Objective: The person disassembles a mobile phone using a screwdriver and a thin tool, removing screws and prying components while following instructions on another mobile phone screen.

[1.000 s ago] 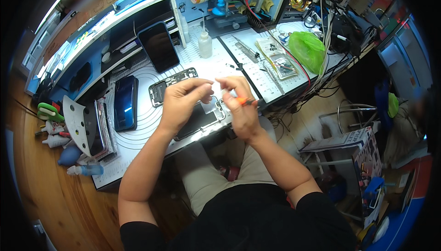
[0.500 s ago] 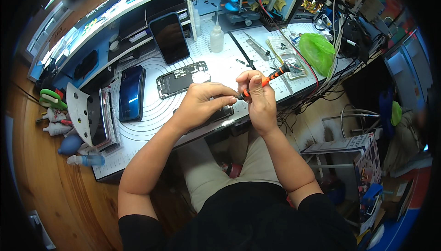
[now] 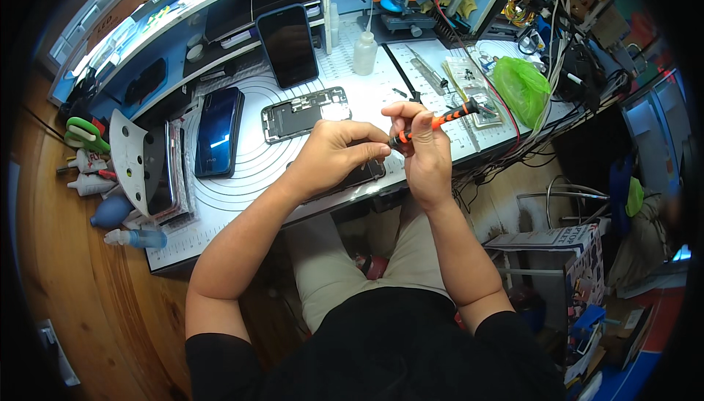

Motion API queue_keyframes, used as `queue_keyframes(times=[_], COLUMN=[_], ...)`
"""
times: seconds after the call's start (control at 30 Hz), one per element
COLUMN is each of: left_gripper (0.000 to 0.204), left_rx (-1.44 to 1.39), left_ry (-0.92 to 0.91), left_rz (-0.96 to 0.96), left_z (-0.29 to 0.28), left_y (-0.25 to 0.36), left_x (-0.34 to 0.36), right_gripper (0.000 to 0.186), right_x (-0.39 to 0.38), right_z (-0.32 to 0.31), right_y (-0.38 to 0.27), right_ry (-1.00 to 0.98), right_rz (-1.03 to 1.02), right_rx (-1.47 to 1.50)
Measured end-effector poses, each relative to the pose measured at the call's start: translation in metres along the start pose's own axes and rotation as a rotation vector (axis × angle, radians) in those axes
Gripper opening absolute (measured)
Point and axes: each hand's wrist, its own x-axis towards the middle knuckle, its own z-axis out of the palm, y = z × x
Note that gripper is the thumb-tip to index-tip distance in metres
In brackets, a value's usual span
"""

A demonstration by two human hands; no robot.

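My right hand (image 3: pixel 427 163) holds an orange and black screwdriver (image 3: pixel 449 116), its handle end pointing up to the right. The thumb lies along the handle, and the other fingers curl about it. My left hand (image 3: pixel 334 153) is closed in a pinch at the screwdriver's front end, above the desk's front edge; any small part between those fingertips is hidden. Below the hands lies a dark phone part (image 3: pixel 364 174), partly covered by my left hand. Just beyond, an opened phone (image 3: pixel 306 113) shows its inner boards and battery.
A dark blue phone (image 3: pixel 219 133) lies left on the white mat (image 3: pixel 253 188). Another phone (image 3: pixel 287 45) leans against the shelf. Behind the hands stand a dropper bottle (image 3: pixel 364 53), tweezers (image 3: pixel 429 71) and a green plastic bag (image 3: pixel 521 86). Cables (image 3: pixel 546 119) hang along the right side.
The whole view has shifted, so the desk things sit slightly farther right and higher. My right index finger is raised a little more off the screwdriver; both hands stay together at its front end.
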Motion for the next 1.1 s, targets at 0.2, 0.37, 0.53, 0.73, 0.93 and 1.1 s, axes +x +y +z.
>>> queue_keyframes(times=[0.2, 0.37, 0.53, 0.73, 0.93, 1.1], left_gripper=[0.023, 0.021, 0.042, 0.05, 0.047, 0.047], left_rx=[-0.239, 0.296, 0.396, 0.435, 0.392, 0.359], left_ry=[0.045, 0.566, 1.07, 0.969, 0.952, 0.944], left_rz=[-0.054, 0.203, 0.15, 0.001, 0.024, 0.008], left_z=[-0.001, -0.03, -0.088, -0.095, -0.095, -0.098], left_y=[-0.005, -0.016, -0.037, -0.049, -0.054, -0.063], left_x=[0.004, 0.018, 0.026, 0.043, 0.047, 0.048], right_gripper=[0.049, 0.094, 0.107, 0.099, 0.097, 0.097], right_x=[0.008, 0.01, 0.007, 0.004, 0.002, 0.002], right_z=[-0.011, -0.017, -0.021, -0.022, -0.025, -0.026], right_y=[0.0, 0.002, 0.017, 0.018, 0.026, 0.025], right_ry=[-0.027, 0.097, 0.087, 0.146, 0.137, 0.136], right_rz=[0.051, -0.08, -0.164, -0.179, -0.195, -0.197], right_rx=[0.032, 0.008, -0.068, -0.041, -0.075, -0.049])
